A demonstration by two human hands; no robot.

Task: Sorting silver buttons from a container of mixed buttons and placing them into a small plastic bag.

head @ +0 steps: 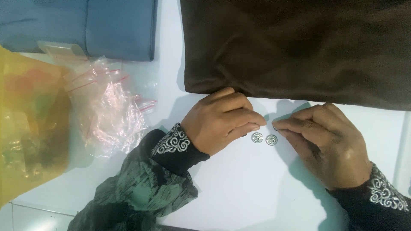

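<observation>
- The left hand lay knuckles up on the white table, fingers curled and drawn together to a pinch; whether anything sat between the fingertips could not be told.
- The right hand faced it in like fashion, thumb and forefinger closed on a small dark item, too small to identify.
- Two round silver snap fasteners lay side by side on the table, just below the meeting fingertips and between both hands.
- A dark brown cloth lay just above the fasteners, its edge touching the left knuckles.
- Clear plastic bags and a yellow bag lay well left of the fasteners; a folded blue cloth lay far upper left.
</observation>
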